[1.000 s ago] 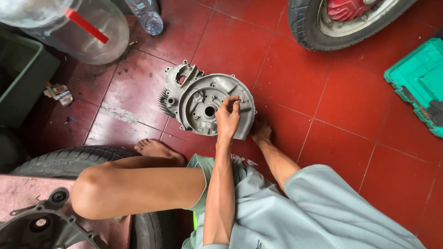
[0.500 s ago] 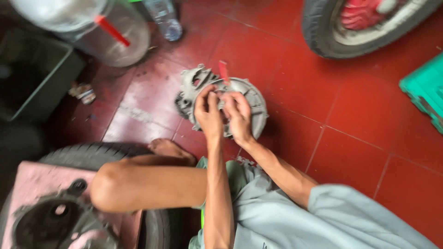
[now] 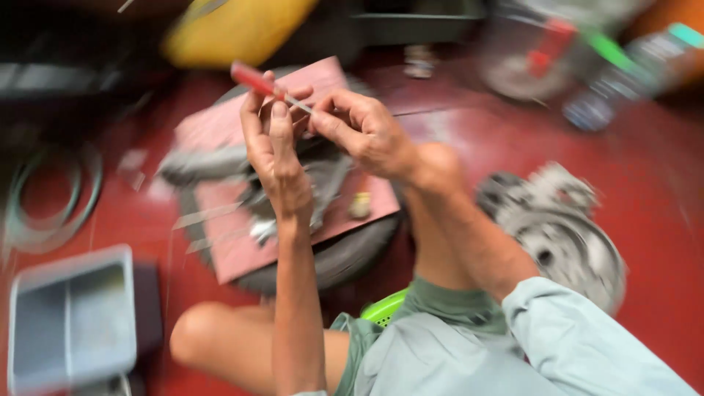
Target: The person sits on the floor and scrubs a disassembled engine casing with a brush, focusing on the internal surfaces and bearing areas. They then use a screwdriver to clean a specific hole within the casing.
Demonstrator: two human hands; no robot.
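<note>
Frame heavily motion-blurred; fine detail unreliable.

Slim screwdriver with a red plastic handle and thin metal shaft (image 3: 273, 89): held up in the air between both hands, above the floor clutter, handle pointing up-left, shaft running down-right.

Left hand (image 3: 275, 158): raised, back of hand toward camera, fingers curled around the handle end of the screwdriver, thumb lying along it.

Right hand (image 3: 363, 128): fingers pinched closed on the shaft end, just beside the left hand; fingertips of the two hands nearly touching.

Directly beneath the hands: a pinkish-red flat board (image 3: 242, 242) lying on a black rubber tyre (image 3: 345, 260), with grey metal parts (image 3: 213, 165) on it, shapes smeared by blur. A small pale object (image 3: 359, 205) sits on the board near its right edge; kind cannot be told.

Right of the forearm: round grey cast-metal engine cover (image 3: 568, 238) on the red tiled floor (image 3: 660, 191).

Lower left: grey rectangular plastic tray (image 3: 70, 319). Left edge: coiled greyish ring or hose (image 3: 44, 213). Top: yellow rounded object (image 3: 235, 26), identity unclear.

Person seated, bare knee (image 3: 213, 345) forward, pale blue-grey sleeve (image 3: 579, 345) at lower right.
</note>
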